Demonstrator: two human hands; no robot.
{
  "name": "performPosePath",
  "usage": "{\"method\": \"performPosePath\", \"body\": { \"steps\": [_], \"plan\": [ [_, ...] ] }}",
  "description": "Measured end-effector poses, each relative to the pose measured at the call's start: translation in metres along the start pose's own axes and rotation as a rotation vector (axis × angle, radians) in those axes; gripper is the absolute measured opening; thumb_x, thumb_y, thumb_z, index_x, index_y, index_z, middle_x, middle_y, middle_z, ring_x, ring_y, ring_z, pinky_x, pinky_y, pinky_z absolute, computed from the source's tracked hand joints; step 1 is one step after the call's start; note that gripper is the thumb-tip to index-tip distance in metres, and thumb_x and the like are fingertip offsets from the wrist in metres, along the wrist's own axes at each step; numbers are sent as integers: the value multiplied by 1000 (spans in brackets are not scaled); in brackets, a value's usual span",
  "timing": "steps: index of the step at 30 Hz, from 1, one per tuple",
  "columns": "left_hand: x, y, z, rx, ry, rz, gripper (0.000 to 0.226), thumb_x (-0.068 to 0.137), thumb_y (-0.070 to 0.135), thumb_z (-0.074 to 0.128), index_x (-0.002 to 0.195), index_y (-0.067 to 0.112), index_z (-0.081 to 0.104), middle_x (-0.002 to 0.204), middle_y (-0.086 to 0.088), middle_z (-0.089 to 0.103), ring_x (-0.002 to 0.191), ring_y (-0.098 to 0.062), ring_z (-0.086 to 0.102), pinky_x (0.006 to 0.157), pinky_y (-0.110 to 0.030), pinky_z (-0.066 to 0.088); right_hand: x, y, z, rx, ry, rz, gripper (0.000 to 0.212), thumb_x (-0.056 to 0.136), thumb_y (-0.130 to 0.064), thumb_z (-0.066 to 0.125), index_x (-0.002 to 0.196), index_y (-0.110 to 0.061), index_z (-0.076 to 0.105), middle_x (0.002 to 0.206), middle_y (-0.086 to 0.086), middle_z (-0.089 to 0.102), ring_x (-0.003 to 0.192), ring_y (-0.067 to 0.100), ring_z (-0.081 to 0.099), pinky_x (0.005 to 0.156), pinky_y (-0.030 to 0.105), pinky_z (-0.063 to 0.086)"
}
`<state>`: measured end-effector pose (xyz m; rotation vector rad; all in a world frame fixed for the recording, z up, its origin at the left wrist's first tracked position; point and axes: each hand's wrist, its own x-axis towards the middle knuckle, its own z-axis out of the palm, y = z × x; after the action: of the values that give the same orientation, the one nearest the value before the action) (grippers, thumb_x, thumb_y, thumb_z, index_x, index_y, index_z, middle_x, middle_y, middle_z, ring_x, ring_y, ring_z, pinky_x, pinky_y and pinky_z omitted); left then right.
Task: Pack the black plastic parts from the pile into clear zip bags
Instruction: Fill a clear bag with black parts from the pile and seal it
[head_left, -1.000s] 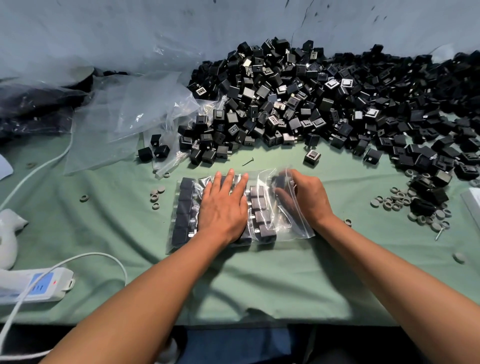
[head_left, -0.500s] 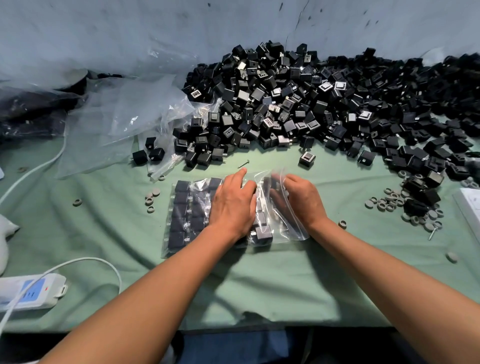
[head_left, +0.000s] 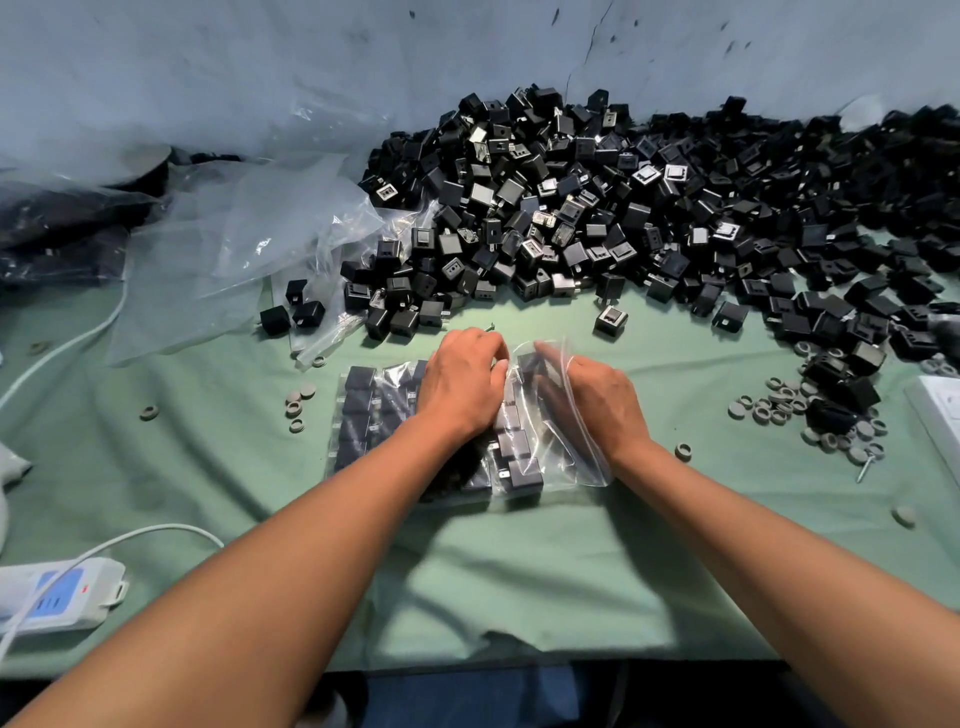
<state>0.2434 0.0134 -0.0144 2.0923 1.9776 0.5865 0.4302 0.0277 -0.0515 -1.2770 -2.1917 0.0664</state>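
Note:
A clear zip bag (head_left: 566, 457) lies flat on the green cloth, filled with rows of black plastic parts (head_left: 358, 410). My left hand (head_left: 460, 382) presses down on the bag's middle, fingers bent at the top edge. My right hand (head_left: 597, 400) grips the bag's open right end, with fingers inside it and the plastic lifted above. The big pile of black parts (head_left: 597, 218) spreads across the back and right of the table.
Empty clear bags (head_left: 234, 249) lie crumpled at back left. Grey rings (head_left: 769, 405) and a screw (head_left: 865, 467) are scattered right; more rings (head_left: 298, 402) sit left of the bag. A white power strip (head_left: 57, 597) with cable is at front left, a white box (head_left: 940, 410) at the right edge.
My left hand slid right across the bag and curled its fingers at the top edge. My right hand pulled the bag's open end up and inward.

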Motion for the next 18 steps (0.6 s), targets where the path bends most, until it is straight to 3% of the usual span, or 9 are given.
{"method": "performPosePath", "body": {
  "steps": [4, 8, 12, 14, 18],
  "plan": [
    [26, 2, -4, -51, -56, 2, 24, 104, 32, 56, 122, 20, 66, 126, 1, 65, 123, -21, 53, 106, -39, 42, -2, 0, 4, 11, -11, 64, 32, 104, -33, 55, 105, -3, 67, 83, 14, 70, 67, 36, 67, 60, 50, 56],
    [47, 5, -2, -163, -202, 5, 24, 98, 33, 68, 116, 21, 74, 119, 4, 72, 113, -17, 63, 102, -38, 49, -3, 2, 4, 7, 10, 45, 43, 101, -43, 48, 84, -9, 68, 73, 7, 64, 58, 29, 61, 53, 44, 54],
    [60, 4, 2, -217, -231, -27, 7, 91, 30, 76, 93, 22, 77, 95, 6, 74, 94, -16, 68, 93, -39, 55, -1, 8, 7, 6, -34, 3, 48, 104, -48, 50, 97, -8, 74, 79, 9, 68, 61, 31, 64, 54, 44, 55],
    [66, 2, 2, -249, -237, -39, 9, 90, 28, 78, 82, 24, 74, 87, 7, 72, 89, -17, 69, 90, -39, 56, -1, 9, 7, 16, -24, -16, 47, 104, -48, 47, 110, -10, 75, 82, 12, 69, 63, 35, 65, 54, 45, 55],
    [73, 4, 1, -329, -271, -68, 14, 92, 27, 76, 86, 14, 76, 90, -1, 76, 89, -19, 71, 90, -41, 57, -1, 9, 6, -7, -34, -31, 43, 106, -45, 45, 120, -14, 73, 82, 12, 66, 63, 37, 63, 54, 47, 54]
  ]
}}
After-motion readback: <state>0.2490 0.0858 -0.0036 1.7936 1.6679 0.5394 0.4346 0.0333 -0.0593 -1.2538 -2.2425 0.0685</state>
